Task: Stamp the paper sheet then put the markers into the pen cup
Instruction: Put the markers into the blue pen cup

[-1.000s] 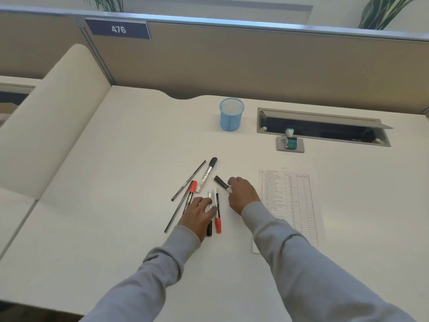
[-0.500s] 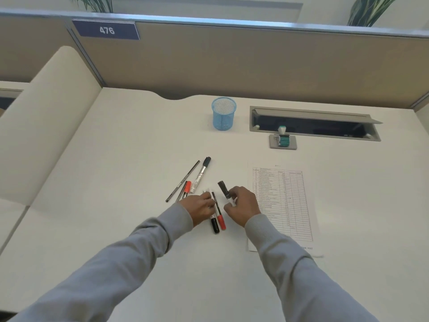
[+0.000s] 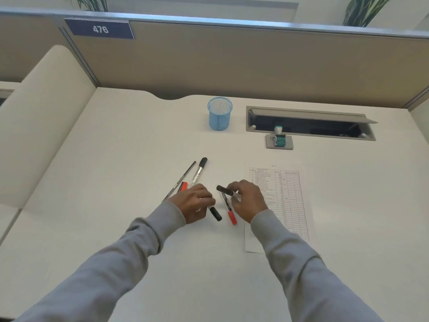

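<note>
Head view, single entry.

Item: left hand (image 3: 196, 202), fingers closed over a white-barrelled marker with a black cap (image 3: 214, 213); the cap pokes out below the knuckles.

Item: right hand (image 3: 249, 199), fingers pinched on a short dark marker (image 3: 225, 190) lifted clear of the desk.

Item: thin marker with a red cap (image 3: 229, 209), lying between my two hands.

Item: three more pens left of the left hand, among them a long white marker with a black cap (image 3: 199, 170) and a slim dark pen (image 3: 182, 180).

Item: blue mesh pen cup (image 3: 219, 115), upright, empty, well apart from the pens.

Item: printed paper sheet (image 3: 282, 196), flat under the right wrist; whether it bears a stamp I cannot tell.

Item: teal stamp on a grey pad (image 3: 279, 141), beyond the sheet.

Risk: the right sleeve may drag the sheet; a loosely pinched marker may roll off.

Surface: cream desk (image 3: 116, 159), smooth. Room: tan cubicle partition (image 3: 232, 66), plate 476 (image 3: 100, 29), open cable tray (image 3: 308, 125).
</note>
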Motion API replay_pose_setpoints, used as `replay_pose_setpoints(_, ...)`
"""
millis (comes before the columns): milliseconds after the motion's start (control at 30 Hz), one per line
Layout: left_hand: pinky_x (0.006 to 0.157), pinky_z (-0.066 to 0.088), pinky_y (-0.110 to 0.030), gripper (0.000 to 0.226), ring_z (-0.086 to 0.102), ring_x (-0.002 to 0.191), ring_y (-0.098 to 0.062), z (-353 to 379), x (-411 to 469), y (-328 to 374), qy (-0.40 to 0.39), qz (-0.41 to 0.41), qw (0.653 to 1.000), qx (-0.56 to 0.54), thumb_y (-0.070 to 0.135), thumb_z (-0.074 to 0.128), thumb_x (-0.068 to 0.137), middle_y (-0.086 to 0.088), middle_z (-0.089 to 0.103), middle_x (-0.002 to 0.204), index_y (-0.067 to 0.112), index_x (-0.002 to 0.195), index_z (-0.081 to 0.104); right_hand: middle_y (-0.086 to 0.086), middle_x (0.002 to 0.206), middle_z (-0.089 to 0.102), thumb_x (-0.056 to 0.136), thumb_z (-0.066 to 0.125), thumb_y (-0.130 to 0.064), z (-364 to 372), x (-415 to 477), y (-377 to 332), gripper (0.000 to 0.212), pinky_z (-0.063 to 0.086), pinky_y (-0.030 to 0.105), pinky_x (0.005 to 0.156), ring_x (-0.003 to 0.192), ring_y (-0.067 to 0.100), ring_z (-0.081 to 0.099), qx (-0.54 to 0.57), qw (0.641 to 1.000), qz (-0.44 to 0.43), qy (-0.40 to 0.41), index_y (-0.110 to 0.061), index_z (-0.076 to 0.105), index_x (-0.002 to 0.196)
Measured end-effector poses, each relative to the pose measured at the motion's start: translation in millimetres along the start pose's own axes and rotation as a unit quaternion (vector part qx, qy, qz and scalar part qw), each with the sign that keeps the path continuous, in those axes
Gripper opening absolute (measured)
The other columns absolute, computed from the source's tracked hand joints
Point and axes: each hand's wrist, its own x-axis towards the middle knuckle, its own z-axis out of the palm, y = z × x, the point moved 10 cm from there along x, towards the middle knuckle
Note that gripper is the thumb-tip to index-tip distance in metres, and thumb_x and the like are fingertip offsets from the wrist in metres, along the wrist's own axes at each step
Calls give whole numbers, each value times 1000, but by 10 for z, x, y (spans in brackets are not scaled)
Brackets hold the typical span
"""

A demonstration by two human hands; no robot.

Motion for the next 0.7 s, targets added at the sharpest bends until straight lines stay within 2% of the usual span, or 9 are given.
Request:
replay_pose_setpoints(133,71,56,-32,23,65,77,-26,-356,-51,-257,135,-96,983,-79,-5,70,70,-3,72,88,6,89,74,8,108,67,87,54,13,-47,16,-223,36,51,36,82,108,27,54,-134,980,-146,-13,-10,75,105)
replay_pose_setpoints(267,64,58,-34,25,66,74,-21,-392,-127,-475,165,-193,961,-107,0,71,69,1,71,87,12,91,74,12,106,66,87,59,11,143,-92,-266,22,57,34,72,110,30,57,-273,922,-263,-76,-5,71,97)
replay_pose_setpoints(367,64,58,-32,30,67,73,-18,-404,-106,-504,187,-212,953,-111,0,71,67,1,72,87,14,94,73,9,94,65,81,72,7,224,-169,-246,18,56,29,57,97,27,62,-309,898,-299,-94,-8,69,91)
replay_pose_setpoints(433,66,58,-27,37,65,75,-13,-383,-96,-535,198,-230,943,-133,1,70,69,3,71,89,19,102,70,8,92,64,80,72,6,248,-176,-241,18,55,28,54,93,26,62,-320,888,-316,-99,-8,69,91)
replay_pose_setpoints(500,66,59,-26,44,65,78,-10,-338,-80,-586,201,-257,931,-164,5,67,71,5,69,92,23,111,63,10,98,63,85,65,6,295,-163,-251,17,57,31,59,97,28,61,-339,874,-330,-110,-8,69,94)
replay_pose_setpoints(600,62,59,-21,54,66,77,-7,-319,-32,-662,216,-291,911,-197,10,66,71,9,68,92,29,120,53,15,120,58,93,51,6,400,-128,-256,23,58,40,73,110,32,55,-365,855,-346,-132,-4,68,104)
replay_pose_setpoints(700,60,58,-18,66,66,72,-10,-351,33,-711,238,-305,897,-215,12,66,73,12,68,88,36,130,46,15,126,56,93,41,6,458,-87,-272,29,55,42,78,115,34,52,-373,845,-355,-143,-3,67,102)
